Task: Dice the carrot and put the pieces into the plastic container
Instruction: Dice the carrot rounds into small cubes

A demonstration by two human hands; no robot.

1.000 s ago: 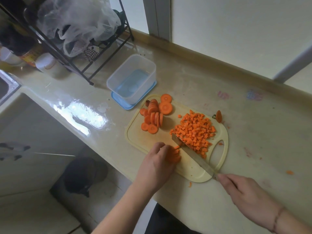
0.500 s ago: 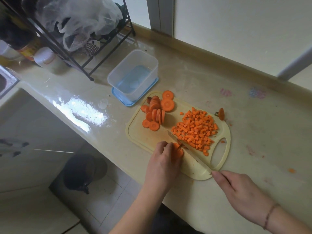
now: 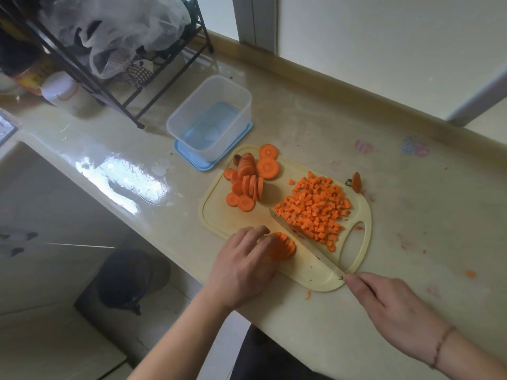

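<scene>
I am standing at a pale, glossy counter [image 3: 411, 242] that runs along a cream wall, with window light glaring off its wet-looking top near the front edge. At the back left a black wire rack [image 3: 109, 86] holds crumpled plastic bags [image 3: 123, 26], and a white jar [image 3: 61, 90] stands beside its foot. A small orange scrap [image 3: 471, 274] lies on the counter off to my right. Below the counter, on the tiled floor, sits a dark round bin [image 3: 129, 278].

The plastic container [image 3: 211, 119] is clear and stands open on its blue lid [image 3: 192, 160], just beyond the far left corner of the cutting board [image 3: 227, 223]; I see no carrot in it. On the yellow board, carrot rounds [image 3: 248, 182] are heaped at the far left, some leaning on edge and two lying flat. To their right spreads the pile of diced carrot [image 3: 315, 207]. A carrot end [image 3: 356, 182] sits at the board's far right edge.

My left hand [image 3: 244, 267] is curled over a small stack of slices [image 3: 282, 246] at the near edge of the board, fingertips pressing them down and holding them together. My right hand [image 3: 389, 305] is closed round the handle of the knife [image 3: 299, 237], which is hidden in my grip. The blade runs diagonally across the board between the stack and the diced pile, its tip near the rounds
</scene>
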